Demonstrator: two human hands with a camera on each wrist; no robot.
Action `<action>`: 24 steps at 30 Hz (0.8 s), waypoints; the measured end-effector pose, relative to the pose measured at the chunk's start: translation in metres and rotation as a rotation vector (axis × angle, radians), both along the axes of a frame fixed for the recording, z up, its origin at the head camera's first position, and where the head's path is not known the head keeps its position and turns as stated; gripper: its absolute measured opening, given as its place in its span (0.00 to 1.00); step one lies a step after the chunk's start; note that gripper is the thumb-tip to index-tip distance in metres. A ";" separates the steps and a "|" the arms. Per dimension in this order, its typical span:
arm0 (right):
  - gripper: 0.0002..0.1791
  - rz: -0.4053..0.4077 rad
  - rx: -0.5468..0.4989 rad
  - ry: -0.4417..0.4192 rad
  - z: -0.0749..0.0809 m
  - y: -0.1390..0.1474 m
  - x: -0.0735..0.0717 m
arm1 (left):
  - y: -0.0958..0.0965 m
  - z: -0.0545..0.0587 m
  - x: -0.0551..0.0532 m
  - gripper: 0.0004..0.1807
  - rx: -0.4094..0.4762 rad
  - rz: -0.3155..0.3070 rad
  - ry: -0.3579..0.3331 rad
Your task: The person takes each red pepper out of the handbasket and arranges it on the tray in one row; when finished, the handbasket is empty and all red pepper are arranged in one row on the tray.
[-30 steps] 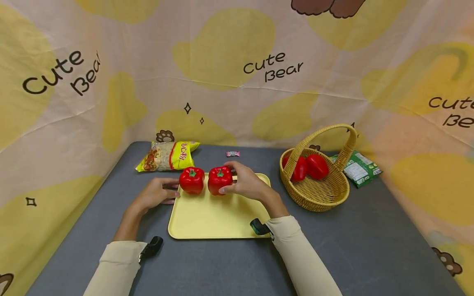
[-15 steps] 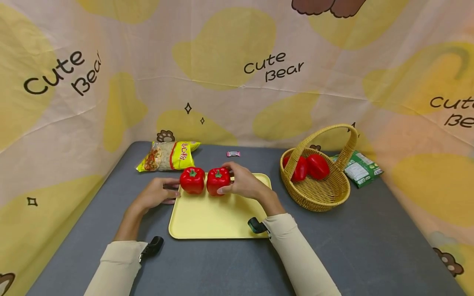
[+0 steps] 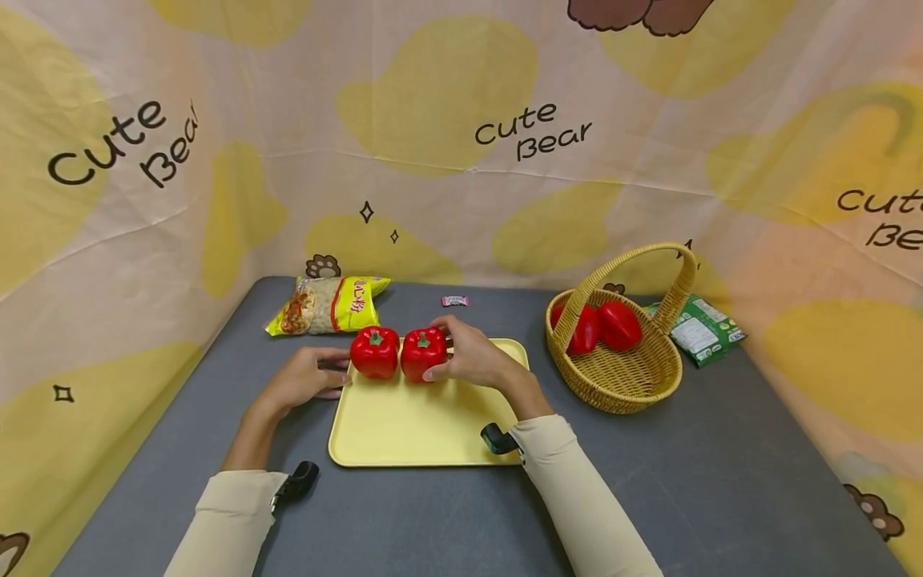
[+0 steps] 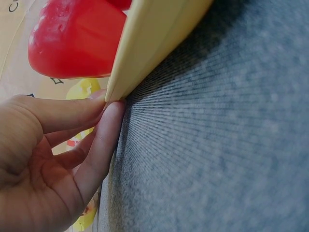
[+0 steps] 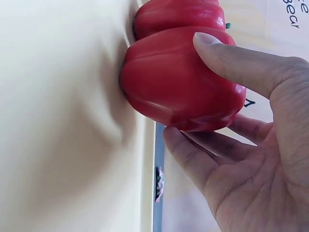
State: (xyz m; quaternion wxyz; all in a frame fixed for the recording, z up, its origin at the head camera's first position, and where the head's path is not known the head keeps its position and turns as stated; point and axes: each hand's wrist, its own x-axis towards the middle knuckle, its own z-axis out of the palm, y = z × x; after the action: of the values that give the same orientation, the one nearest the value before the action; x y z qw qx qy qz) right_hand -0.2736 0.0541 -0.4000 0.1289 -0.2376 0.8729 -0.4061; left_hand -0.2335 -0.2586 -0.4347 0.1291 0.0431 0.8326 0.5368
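Note:
Two red bell peppers with green stems stand side by side on a yellow tray. My right hand grips the right bell pepper from its right side, thumb on the near side and fingers curled behind. In the right wrist view that pepper sits upright on the tray surface, close against the left bell pepper. At the tray's left edge is my left hand. The left wrist view shows its thumb and a finger pinching the tray's rim.
A wicker basket with a tall handle holds red peppers on the right. Behind it lies a green packet. A yellow food bag lies at the back left, and a small pink wrapped candy at the back middle.
My right hand has moved slightly left with the right bell pepper, narrowing the gap to the left one. The left hand has stayed at the tray's edge.

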 end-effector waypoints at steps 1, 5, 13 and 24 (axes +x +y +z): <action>0.46 0.003 0.000 -0.002 0.000 0.000 0.000 | 0.000 0.000 0.000 0.31 0.000 0.001 -0.001; 0.46 0.013 -0.005 -0.004 -0.002 -0.001 -0.002 | 0.000 -0.001 0.000 0.30 -0.004 0.006 -0.002; 0.47 0.014 0.003 0.006 -0.001 -0.003 -0.003 | 0.001 0.000 -0.001 0.29 -0.008 0.006 0.004; 0.50 0.032 0.016 0.014 0.002 0.000 -0.003 | 0.000 0.000 -0.001 0.30 -0.009 -0.002 0.002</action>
State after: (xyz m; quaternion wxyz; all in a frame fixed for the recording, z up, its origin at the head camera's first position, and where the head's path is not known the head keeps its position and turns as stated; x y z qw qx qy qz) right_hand -0.2765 0.0538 -0.3978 0.1312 -0.2531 0.8732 -0.3952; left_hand -0.2345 -0.2584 -0.4344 0.1290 0.0441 0.8351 0.5330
